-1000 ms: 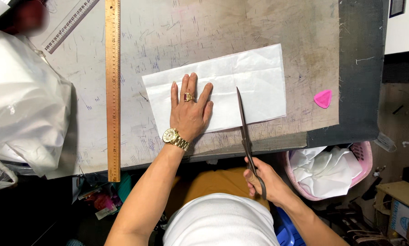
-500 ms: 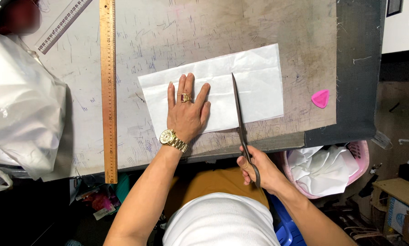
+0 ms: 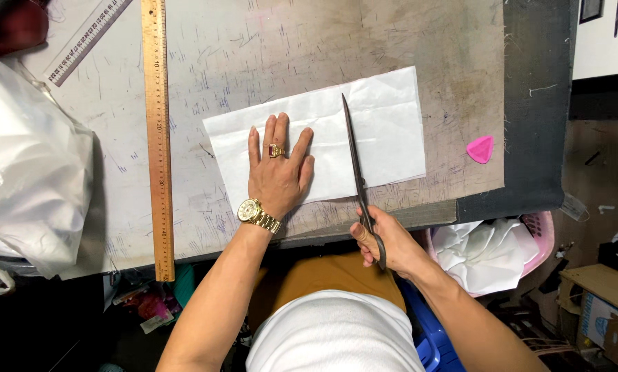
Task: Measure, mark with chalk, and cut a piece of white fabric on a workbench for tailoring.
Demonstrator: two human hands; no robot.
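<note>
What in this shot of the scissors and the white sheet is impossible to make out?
Head view:
- Scissors: lower blade hidden, so cut depth unclear.
- Scissor handles: wrapped by right hand.
- White sheet: part covered by left hand.
- Wooden ruler: top cut off by frame edge.

Left hand (image 3: 276,172) is pressed flat on the white fabric sheet (image 3: 385,131), fingers spread, while the right hand (image 3: 385,241) grips the long scissors (image 3: 356,165) at the table (image 3: 288,48) edge. The blades lie across the sheet's middle, with a wooden ruler (image 3: 159,138) off to the left.
</note>
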